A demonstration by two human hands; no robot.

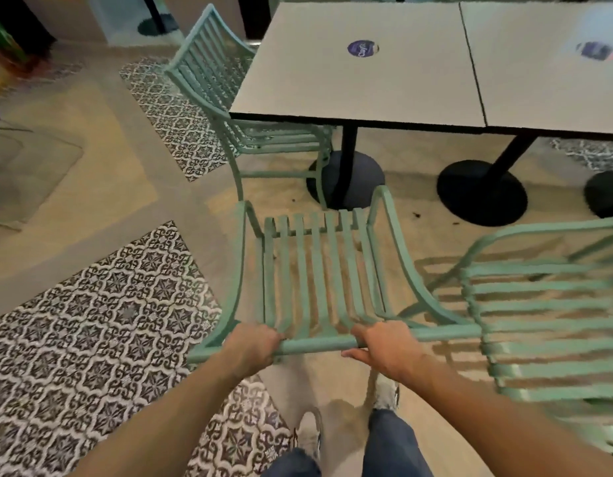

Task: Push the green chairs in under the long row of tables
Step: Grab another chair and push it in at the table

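- Shoes [308, 432] and jeans are showing at bottom centre, person standing right behind the chair in hand.
- Left hand [251, 346] is curling round the top rail [315, 345] of the green chair [315, 270]; right hand [387, 349] is wrapping the same rail, thumb lying under it. Both are gripping, not spread.
- That chair is sitting just short of the table [360, 63], seat slats pointing at the black pedestal base [346, 177], nothing under the top yet.
- Judgement: push should be going straight and level, both hands pressing evenly, front legs steering either side of the pedestal so they are not knocking it.
- Second green chair [539, 321] is standing just beside on the right, angled and blurred, still out; watch for clipping it.
- Third green chair [208, 74] is tucked at the table's left end, seat partly under.
- Next table [546, 63] is butting against the first, forming the row; a round sticker [362, 48] is sitting on the first.
- Floor is showing tan tiles with patterned black-and-white panels [109, 321]; a few dark crumbs are lying near the bases.
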